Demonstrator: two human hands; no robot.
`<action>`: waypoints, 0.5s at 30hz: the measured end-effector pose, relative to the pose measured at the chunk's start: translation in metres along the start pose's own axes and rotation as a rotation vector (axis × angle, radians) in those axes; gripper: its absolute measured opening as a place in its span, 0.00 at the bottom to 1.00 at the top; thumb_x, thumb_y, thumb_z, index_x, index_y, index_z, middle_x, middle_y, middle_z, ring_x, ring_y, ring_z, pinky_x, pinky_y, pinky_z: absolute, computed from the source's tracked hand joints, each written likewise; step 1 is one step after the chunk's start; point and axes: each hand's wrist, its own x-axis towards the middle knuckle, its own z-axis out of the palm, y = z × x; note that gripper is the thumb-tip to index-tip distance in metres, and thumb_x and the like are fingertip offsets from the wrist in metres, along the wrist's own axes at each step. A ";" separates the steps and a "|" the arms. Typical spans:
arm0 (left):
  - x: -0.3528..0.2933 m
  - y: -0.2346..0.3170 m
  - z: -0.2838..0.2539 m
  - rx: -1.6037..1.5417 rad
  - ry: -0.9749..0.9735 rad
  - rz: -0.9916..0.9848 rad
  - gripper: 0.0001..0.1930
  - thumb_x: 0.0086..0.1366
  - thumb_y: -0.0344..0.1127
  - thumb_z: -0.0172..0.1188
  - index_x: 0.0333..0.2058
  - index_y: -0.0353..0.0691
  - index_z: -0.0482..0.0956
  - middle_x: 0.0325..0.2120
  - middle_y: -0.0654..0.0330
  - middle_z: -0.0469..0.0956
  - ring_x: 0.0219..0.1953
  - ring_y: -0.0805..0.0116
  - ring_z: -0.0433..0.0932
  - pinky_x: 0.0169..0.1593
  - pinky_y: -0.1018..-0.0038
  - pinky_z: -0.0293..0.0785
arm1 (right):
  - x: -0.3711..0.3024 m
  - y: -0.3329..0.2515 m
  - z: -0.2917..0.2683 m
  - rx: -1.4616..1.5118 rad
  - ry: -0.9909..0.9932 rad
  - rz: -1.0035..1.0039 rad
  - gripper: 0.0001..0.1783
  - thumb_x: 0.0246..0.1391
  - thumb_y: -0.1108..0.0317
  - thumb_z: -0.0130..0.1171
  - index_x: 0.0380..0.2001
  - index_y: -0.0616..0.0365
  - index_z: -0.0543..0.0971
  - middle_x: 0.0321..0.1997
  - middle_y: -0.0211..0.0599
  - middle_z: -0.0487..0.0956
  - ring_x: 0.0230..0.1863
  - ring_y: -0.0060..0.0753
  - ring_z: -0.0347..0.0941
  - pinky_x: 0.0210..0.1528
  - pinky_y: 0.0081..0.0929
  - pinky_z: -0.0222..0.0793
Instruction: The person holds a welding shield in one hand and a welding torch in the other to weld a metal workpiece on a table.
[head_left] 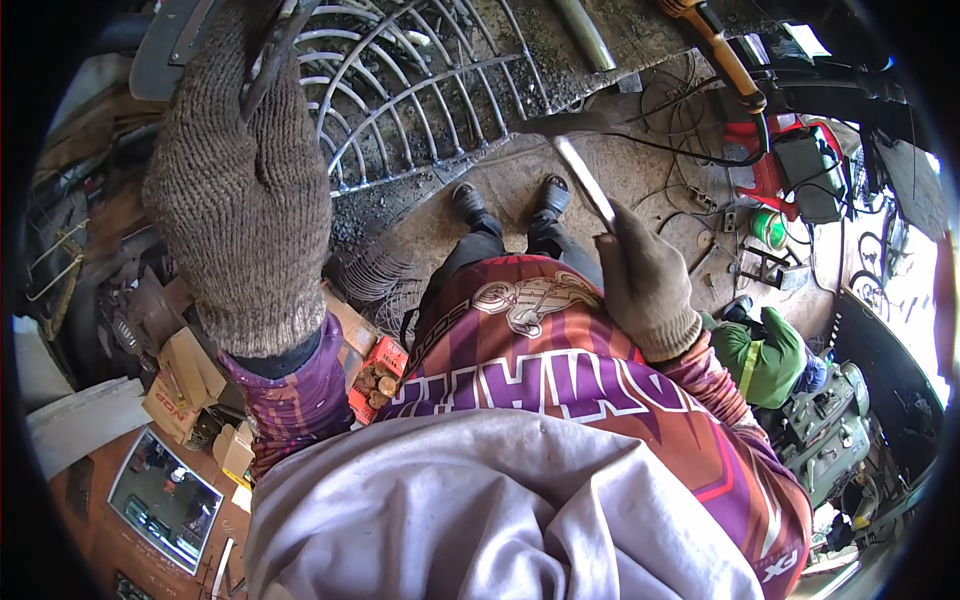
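Around the shiny handle of a hammer [585, 182], our right hand [650, 285] curls its gloved fingers. Our left hand [245, 190] grips a dark metal tool [268, 65], partly hidden. Beside that hand, a grille of curved bars [460, 73] lies on the dirty table [645, 30]. Our feet [550, 198] stand near it.

Two gloves [648, 285], one hammer [585, 178], one grille [430, 82] and the wearer's two sandals [551, 196] show.

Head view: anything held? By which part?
Right hand: hammer, by the handle, at the end away from its head. Left hand: a dark metal tool; gripped part can't be told.
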 end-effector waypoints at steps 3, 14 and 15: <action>0.000 -0.002 -0.002 0.106 -0.006 0.077 0.20 0.68 0.32 0.58 0.58 0.43 0.78 0.50 0.49 0.80 0.49 0.56 0.82 0.49 0.66 0.81 | 0.001 0.005 0.000 -0.012 0.047 -0.041 0.19 0.65 0.69 0.53 0.57 0.64 0.75 0.34 0.54 0.81 0.33 0.49 0.82 0.36 0.36 0.74; -0.002 -0.013 0.008 0.042 -0.009 -0.030 0.21 0.73 0.40 0.56 0.60 0.37 0.75 0.43 0.49 0.84 0.46 0.67 0.84 0.47 0.73 0.81 | 0.093 0.035 -0.047 0.109 0.353 -0.081 0.19 0.62 0.63 0.61 0.52 0.63 0.79 0.36 0.40 0.83 0.38 0.24 0.78 0.41 0.25 0.74; -0.002 -0.014 0.010 0.089 0.044 0.011 0.21 0.73 0.40 0.56 0.59 0.34 0.74 0.44 0.49 0.84 0.47 0.66 0.84 0.48 0.74 0.81 | 0.103 0.036 -0.052 0.045 0.313 -0.062 0.19 0.63 0.63 0.61 0.52 0.63 0.79 0.38 0.41 0.83 0.40 0.26 0.80 0.43 0.26 0.75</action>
